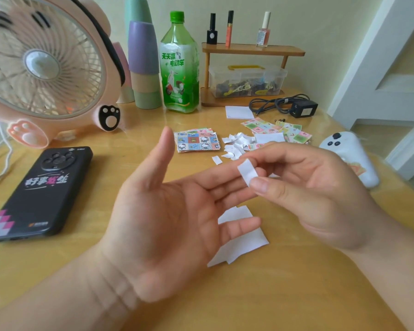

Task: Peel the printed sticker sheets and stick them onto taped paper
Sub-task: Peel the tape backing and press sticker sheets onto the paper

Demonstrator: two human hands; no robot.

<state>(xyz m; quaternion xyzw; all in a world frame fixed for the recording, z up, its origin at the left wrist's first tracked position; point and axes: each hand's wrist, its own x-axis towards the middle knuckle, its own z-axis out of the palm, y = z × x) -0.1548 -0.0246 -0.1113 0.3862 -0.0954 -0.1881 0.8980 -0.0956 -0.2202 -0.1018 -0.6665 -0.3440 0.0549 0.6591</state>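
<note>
My left hand [167,211] is held palm up over the table with its fingers stretched toward the right. My right hand [316,187] pinches a small white paper strip [247,171] between thumb and forefinger, right at the left hand's fingertips. Under both hands white paper pieces [242,237] lie flat on the table. Further back lies a stack of printed cartoon sticker sheets [197,140], then a heap of torn white backing scraps [236,145], and more colourful sticker sheets [279,130] with a white sheet on them.
A black phone [41,192] lies at the left, a pink fan [43,65] behind it. Stacked cups [144,56], a green bottle [179,65], a wooden shelf [249,51] with a clear box, a black charger [301,108] and a white controller [349,154] line the back and right.
</note>
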